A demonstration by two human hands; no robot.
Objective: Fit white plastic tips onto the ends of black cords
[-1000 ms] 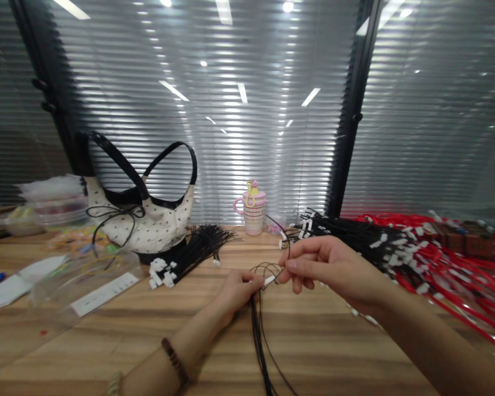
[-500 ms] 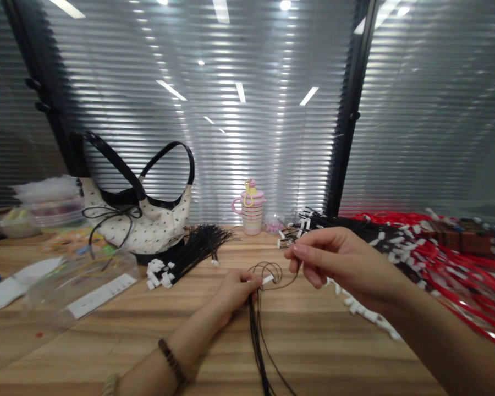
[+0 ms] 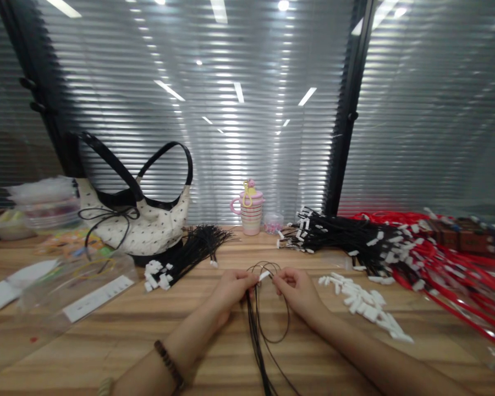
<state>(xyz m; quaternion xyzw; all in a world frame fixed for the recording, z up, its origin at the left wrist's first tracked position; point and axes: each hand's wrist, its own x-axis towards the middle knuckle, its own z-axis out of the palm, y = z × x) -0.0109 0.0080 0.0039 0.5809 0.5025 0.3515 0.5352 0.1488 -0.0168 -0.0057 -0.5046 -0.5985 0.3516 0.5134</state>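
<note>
In the middle of the table, my left hand (image 3: 236, 287) is closed in a pinch on a bundle of thin black cords (image 3: 254, 335) that hangs down toward the front edge. A small white plastic piece (image 3: 264, 275) sits between my two hands, with cord loops just behind it. My right hand (image 3: 297, 289) pinches a thin cord close to the right end of the white piece. A larger loop of the cord (image 3: 286, 327) droops below my right fingers. Whether the cord tip enters the white piece is too small to tell.
Loose white pieces (image 3: 363, 300) lie to the right. Black cords with white ends (image 3: 334, 231) and red cords (image 3: 457, 275) are heaped behind them. A dotted handbag (image 3: 157, 225), another black cord bundle (image 3: 198, 250), a plastic bag (image 3: 86, 286) and a pink striped mug (image 3: 251, 214) stand or lie around.
My right hand has come down and left, from being raised at the right to beside the white piece. The cord it holds now droops in a loop. My left hand has barely moved.
</note>
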